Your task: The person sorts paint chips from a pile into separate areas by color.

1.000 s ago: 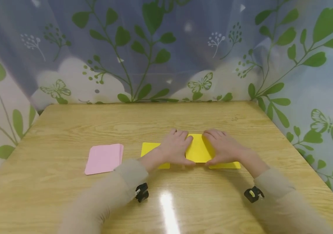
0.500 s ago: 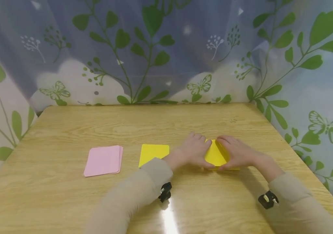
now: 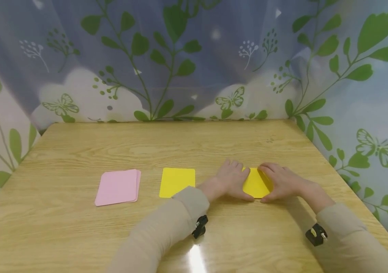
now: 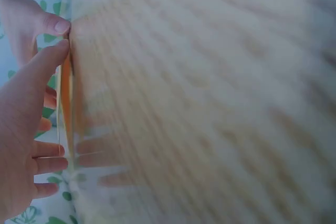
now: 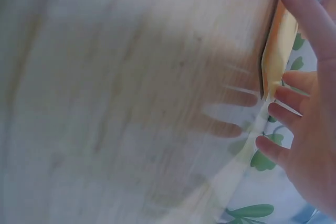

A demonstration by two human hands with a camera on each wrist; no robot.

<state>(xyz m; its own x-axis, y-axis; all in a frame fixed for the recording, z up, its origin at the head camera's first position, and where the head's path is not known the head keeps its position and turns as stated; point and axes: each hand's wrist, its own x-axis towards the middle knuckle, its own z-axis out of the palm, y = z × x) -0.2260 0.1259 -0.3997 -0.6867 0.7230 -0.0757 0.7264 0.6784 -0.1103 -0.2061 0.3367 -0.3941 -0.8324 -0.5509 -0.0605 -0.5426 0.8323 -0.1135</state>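
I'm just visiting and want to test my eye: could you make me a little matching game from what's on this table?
Things:
1. pink paper stack
2. loose yellow sheet
3. folded yellow paper
4. wooden table

States:
A. lies beneath everything
B. pressed under both hands
C. farthest left
D. lies untouched in the middle

Pairs: 1-C, 2-D, 3-B, 4-A

Bare table (image 3: 214, 144) beyond; yellow sheet (image 3: 177, 182), pink stack (image 3: 117, 187) leftward.

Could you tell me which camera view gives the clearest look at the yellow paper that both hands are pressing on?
The head view: the yellow paper lies flat on the table between the left hand and right hand. The left wrist and right wrist views show it only as a thin, blurred yellow-orange edge beside the fingers.
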